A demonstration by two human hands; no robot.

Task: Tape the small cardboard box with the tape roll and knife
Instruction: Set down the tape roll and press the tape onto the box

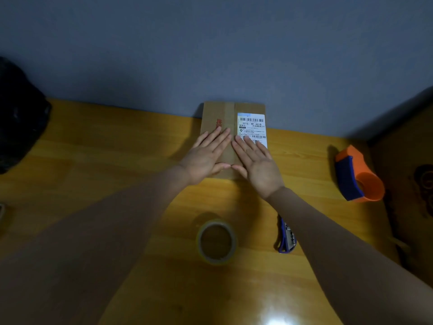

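Small cardboard box (pixel 230 127) sits on the bench (pixel 117 165) at 12 o'clock from the person, its far edge against the grey wall (pixel 210 55). A white shipping label (pixel 251 127) covers the right part of its top; a centre seam runs front to back.

Left hand (pixel 206 158) and right hand (pixel 255 160) lie flat, palms down, on the box top, one either side of the seam. Fingers (pixel 219 139) are straight and close together, clamped on nothing; thumbs nearly meet at the near edge.

Tape roll (pixel 216 241) lies flat at 6 o'clock from the box, well apart from it. Knife (pixel 287 238) lies at 3 o'clock from the roll, partly under the right forearm. An orange-and-blue tape dispenser (pixel 358 177) rests at 3 o'clock from the box, untouched.

Judgement: the step in hand is pressing the flaps shut before taping. To do it well: keep even downward pressure so both flaps meet flush along the seam. One hand should hold them while the other fetches the roll. Whether the seam already carries tape cannot be told.
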